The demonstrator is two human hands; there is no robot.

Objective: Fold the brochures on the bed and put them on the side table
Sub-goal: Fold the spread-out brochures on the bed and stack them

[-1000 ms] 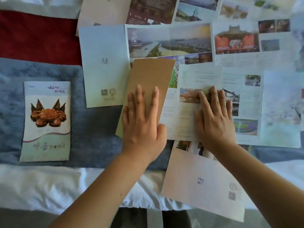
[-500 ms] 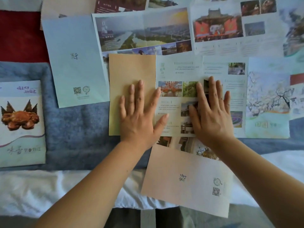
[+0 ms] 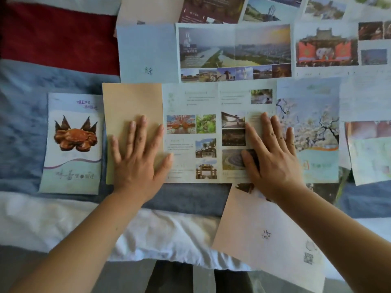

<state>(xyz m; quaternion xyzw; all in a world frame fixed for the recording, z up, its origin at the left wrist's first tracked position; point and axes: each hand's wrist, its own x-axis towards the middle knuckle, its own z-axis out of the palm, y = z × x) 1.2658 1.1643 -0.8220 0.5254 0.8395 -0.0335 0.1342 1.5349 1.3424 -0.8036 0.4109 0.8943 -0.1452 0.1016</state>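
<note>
tan brochure panel (image 3: 132,104) pressed under left hand (image 3: 138,163), right hand (image 3: 273,161) alongside, each grip wide, flat; only the crab brochure (image 3: 72,144) looks folded, other brochures (image 3: 234,47) lie open on the bed (image 3: 21,127).

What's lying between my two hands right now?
In the head view, printed photo panels of the open brochure lie between left hand and right hand.

Plain tan panel (image 3: 131,102) under left hand (image 3: 138,163); photo-tiled white pages (image 3: 190,98) toward right hand (image 3: 273,159); orange-crab cover (image 3: 74,134) further left.
</note>
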